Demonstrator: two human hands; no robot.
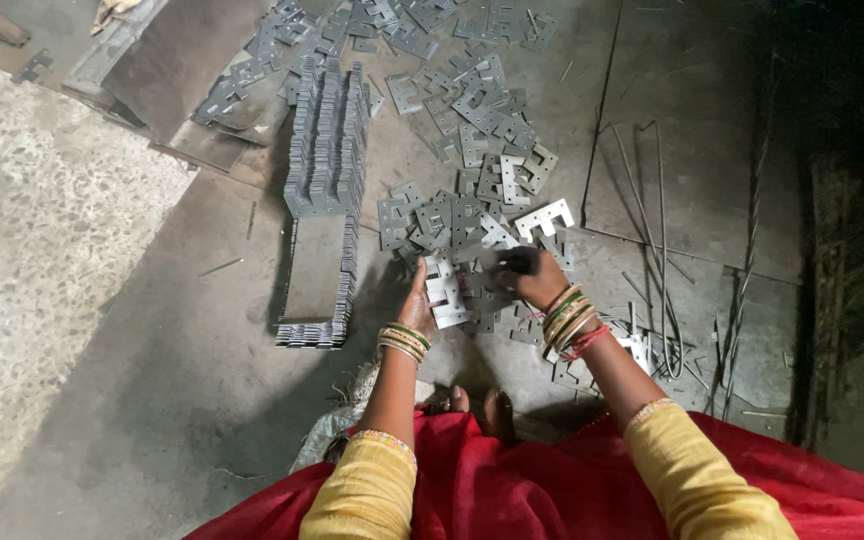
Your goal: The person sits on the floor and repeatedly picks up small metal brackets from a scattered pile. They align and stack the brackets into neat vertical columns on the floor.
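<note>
My left hand (418,295) holds a small stack of flat grey metal plates (445,290) with notched edges and punched holes, just above the floor. My right hand (537,278) reaches into the loose pile of the same plates (472,215) right beside it, fingers closed on a dark piece; what it grips is blurred. Both wrists wear several bangles. The scattered plates spread from my hands toward the far side of the floor.
A long neat row of stacked plates (327,140) stands on edge to the left, with a shorter row (310,333) nearer me. Thin metal rods (652,230) lie at the right. Sheet metal (167,70) lies far left. My feet (477,405) rest below my hands.
</note>
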